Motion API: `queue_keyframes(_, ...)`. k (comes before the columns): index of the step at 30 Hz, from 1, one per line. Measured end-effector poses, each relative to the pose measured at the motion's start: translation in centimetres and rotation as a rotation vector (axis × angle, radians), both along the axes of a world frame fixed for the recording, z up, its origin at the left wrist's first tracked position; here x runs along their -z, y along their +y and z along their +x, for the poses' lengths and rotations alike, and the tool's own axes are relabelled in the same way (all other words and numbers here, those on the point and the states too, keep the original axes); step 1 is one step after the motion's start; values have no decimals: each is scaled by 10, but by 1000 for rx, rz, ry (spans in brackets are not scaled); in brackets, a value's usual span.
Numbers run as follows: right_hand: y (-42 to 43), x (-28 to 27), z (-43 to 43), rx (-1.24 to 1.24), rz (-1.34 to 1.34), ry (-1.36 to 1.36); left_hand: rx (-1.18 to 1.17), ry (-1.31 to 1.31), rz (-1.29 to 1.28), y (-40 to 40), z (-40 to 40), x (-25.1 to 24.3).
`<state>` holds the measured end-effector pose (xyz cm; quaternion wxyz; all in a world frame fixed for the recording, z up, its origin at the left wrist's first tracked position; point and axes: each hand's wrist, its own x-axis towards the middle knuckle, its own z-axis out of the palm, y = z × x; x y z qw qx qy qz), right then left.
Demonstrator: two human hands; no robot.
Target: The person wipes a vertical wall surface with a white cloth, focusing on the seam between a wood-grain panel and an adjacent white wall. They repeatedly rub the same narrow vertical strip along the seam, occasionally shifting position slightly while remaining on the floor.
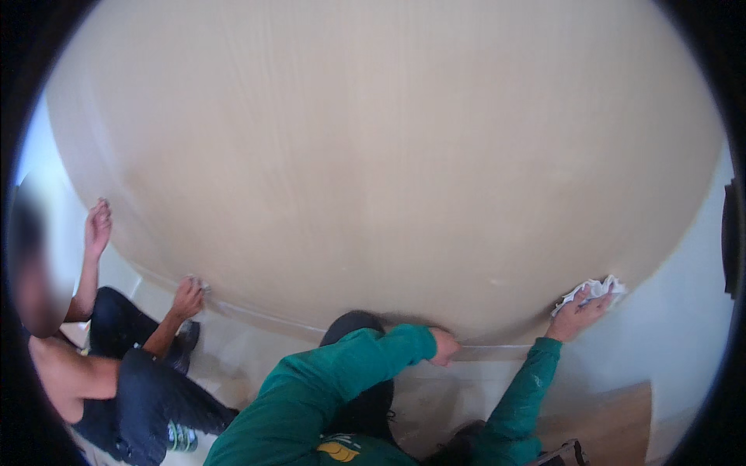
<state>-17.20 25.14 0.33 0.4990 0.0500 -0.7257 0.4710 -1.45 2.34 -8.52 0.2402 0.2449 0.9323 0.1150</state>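
Observation:
A broad beige wood-grain panel [379, 175] fills most of the head view in front of me. My right hand [577, 317] presses a crumpled white cloth [595, 289] against the panel's lower right part. Lower and nearer the middle, my left hand [446, 348] is at the pale strip [495, 352] along the panel's bottom edge. Its fingers are turned away from view, so whether it holds anything is hidden. Green sleeves cover both my arms.
A co-worker [99, 373] sits at the left, one hand [188, 298] on a small cloth at the panel's bottom, the other hand [99, 224] raised. A greenish can [182, 437] stands near their leg. A brown board [618, 416] lies lower right.

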Motion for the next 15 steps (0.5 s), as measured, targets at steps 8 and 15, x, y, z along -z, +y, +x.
queue_keyframes(8, -51, -118, 5, -22, 187, 171, -22, -101, 1, 2, -10, 0)
queue_keyframes(15, -176, -114, 90, -306, 808, 734, 68, 287, 90, -16, -2, 10)
